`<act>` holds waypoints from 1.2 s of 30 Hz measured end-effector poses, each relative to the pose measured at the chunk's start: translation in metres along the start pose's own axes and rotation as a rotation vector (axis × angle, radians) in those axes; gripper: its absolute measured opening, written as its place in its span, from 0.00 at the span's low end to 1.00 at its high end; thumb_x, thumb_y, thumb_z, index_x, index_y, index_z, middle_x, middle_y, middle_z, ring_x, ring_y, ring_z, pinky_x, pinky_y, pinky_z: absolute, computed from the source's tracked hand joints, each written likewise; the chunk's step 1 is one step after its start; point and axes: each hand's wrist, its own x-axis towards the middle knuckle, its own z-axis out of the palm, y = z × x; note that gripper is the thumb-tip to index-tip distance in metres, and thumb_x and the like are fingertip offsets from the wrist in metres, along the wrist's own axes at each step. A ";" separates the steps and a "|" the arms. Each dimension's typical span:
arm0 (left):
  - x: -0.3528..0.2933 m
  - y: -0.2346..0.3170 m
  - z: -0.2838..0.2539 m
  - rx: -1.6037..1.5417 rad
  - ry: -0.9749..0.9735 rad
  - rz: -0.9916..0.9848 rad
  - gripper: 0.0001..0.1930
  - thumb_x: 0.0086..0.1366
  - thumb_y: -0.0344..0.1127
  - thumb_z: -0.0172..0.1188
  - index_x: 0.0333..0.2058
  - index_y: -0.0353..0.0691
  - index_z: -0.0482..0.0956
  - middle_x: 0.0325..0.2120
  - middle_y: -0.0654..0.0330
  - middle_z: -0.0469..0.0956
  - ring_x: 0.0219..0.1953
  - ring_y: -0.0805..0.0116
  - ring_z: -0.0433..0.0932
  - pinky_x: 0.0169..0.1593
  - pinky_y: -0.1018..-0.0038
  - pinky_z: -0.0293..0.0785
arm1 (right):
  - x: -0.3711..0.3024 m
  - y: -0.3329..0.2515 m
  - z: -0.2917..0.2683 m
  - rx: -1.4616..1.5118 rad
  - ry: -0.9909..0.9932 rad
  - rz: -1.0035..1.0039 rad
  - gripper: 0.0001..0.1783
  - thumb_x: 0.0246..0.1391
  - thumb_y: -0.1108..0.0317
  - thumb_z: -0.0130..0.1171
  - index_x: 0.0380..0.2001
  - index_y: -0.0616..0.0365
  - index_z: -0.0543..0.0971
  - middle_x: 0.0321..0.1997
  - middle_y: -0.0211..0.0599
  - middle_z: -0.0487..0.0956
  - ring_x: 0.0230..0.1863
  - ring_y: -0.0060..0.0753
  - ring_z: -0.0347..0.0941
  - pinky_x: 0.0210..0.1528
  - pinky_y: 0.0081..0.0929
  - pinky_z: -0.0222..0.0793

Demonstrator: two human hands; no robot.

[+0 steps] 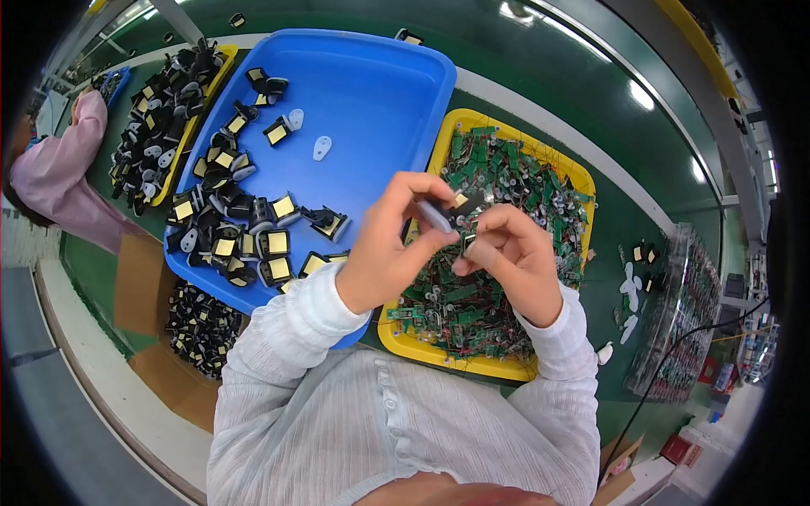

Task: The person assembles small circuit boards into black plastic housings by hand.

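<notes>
Between thumb and fingers, my left hand (392, 240) grips a black plastic housing (464, 205) with a grey oval part and a pale yellow pad. Close against it, my right hand (510, 249) is closed in a pinch on a small green circuit board, mostly hidden by the fingertips. Both hands are over the left side of a yellow tray (460, 364) heaped with green circuit boards (472, 316) and thin wires. To the left, a blue tray (363, 63) holds several similar black housings (224, 246) and a loose grey oval piece (322, 148).
A cardboard box (139, 287) of black parts stands at the lower left. Beyond the blue tray lies another yellow tray (181, 139) piled with housings, near a person in a pink sleeve (80, 139). At right are a clear-walled stack of boards (675, 320) and white pieces (629, 291).
</notes>
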 end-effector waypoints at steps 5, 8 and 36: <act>0.003 0.000 -0.005 -0.222 -0.014 -0.162 0.15 0.61 0.33 0.54 0.45 0.34 0.68 0.32 0.61 0.74 0.31 0.77 0.71 0.34 0.80 0.67 | 0.001 -0.003 -0.006 -0.052 0.066 -0.124 0.10 0.48 0.79 0.55 0.36 0.65 0.70 0.25 0.31 0.72 0.26 0.22 0.72 0.30 0.21 0.73; -0.001 -0.002 0.000 -0.268 -0.064 -0.237 0.16 0.62 0.35 0.53 0.45 0.33 0.67 0.30 0.61 0.75 0.30 0.78 0.71 0.34 0.80 0.67 | 0.003 0.000 -0.010 0.060 0.053 -0.085 0.09 0.47 0.79 0.55 0.34 0.64 0.70 0.26 0.31 0.72 0.25 0.22 0.72 0.29 0.20 0.74; 0.003 0.007 0.000 0.355 -0.018 0.162 0.18 0.56 0.41 0.57 0.41 0.36 0.72 0.26 0.58 0.74 0.28 0.61 0.69 0.33 0.73 0.66 | 0.006 -0.006 -0.013 0.119 -0.081 0.168 0.05 0.46 0.77 0.57 0.28 0.64 0.72 0.24 0.31 0.73 0.24 0.19 0.71 0.25 0.17 0.73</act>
